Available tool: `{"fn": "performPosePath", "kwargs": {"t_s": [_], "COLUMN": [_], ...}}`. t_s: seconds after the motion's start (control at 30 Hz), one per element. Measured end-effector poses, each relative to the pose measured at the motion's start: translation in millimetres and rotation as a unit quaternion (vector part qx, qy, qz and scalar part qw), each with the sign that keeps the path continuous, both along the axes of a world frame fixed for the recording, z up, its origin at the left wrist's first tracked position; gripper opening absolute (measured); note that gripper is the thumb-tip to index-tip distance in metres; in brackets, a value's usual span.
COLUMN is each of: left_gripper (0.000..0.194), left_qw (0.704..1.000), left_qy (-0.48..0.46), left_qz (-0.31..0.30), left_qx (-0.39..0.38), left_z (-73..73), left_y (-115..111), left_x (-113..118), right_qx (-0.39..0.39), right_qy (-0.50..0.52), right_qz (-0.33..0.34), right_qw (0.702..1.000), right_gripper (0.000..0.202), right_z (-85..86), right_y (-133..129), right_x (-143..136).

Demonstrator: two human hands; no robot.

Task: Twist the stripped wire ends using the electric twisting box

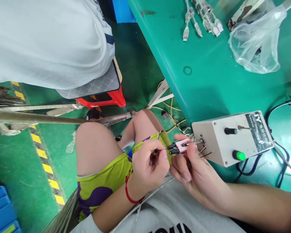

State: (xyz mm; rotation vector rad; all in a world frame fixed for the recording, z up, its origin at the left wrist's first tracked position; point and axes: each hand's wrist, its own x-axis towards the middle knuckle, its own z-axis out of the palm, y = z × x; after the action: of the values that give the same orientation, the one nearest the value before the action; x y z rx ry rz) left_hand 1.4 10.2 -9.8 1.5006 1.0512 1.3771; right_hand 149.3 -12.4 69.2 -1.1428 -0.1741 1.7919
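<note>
Left hand (pixel 149 161) fingers pinch what seems a wire (pixel 166 149); right hand (pixel 196 163) fingers pinch the clip (pixel 181 147), toward three o'clock. Keep both aligned, steady.

The right hand (pixel 196 173) grips a pink-and-black clip (pixel 180 147); just beside its tips, the left hand (pixel 150 165) pinches thin wires (pixel 158 134). Behind the clip sits a light-coloured box (pixel 212 139).

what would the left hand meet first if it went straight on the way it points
The left hand would probably meet the black-tipped pink clip first, by the right hand; depth is unclear.
</note>
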Motion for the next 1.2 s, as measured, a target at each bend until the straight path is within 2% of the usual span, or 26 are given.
{"fn": "performPosePath", "kwargs": {"t_s": [0.5, 0.63, 0.8, 1.2], "left_gripper": [0.009, 0.010, 0.008, 0.011], "left_qw": [1.000, 1.000, 0.999, 0.998], "left_qy": [0.004, 0.017, 0.024, 0.048], "left_qz": [0.009, 0.009, 0.015, 0.034], "left_qx": [0.009, 0.011, 0.017, 0.032], "left_z": [-1.6, -0.4, 0.2, -0.7], "left_y": [-1.2, -1.2, -0.4, 0.7], "left_x": [0.1, -1.0, -1.0, -0.2], "right_qx": [-0.007, -0.002, -0.014, 0.014], "right_qy": [-0.036, -0.035, -0.016, 0.006], "right_qz": [0.028, 0.047, 0.013, 0.029], "right_qw": [0.999, 0.998, 1.000, 0.999], "right_gripper": [0.048, 0.047, 0.046, 0.039], "right_z": [-1.6, -3.5, -1.2, -0.5], "right_y": [-0.7, -1.2, -0.5, 0.7], "right_x": [3.2, 2.7, 3.1, 4.0]}}
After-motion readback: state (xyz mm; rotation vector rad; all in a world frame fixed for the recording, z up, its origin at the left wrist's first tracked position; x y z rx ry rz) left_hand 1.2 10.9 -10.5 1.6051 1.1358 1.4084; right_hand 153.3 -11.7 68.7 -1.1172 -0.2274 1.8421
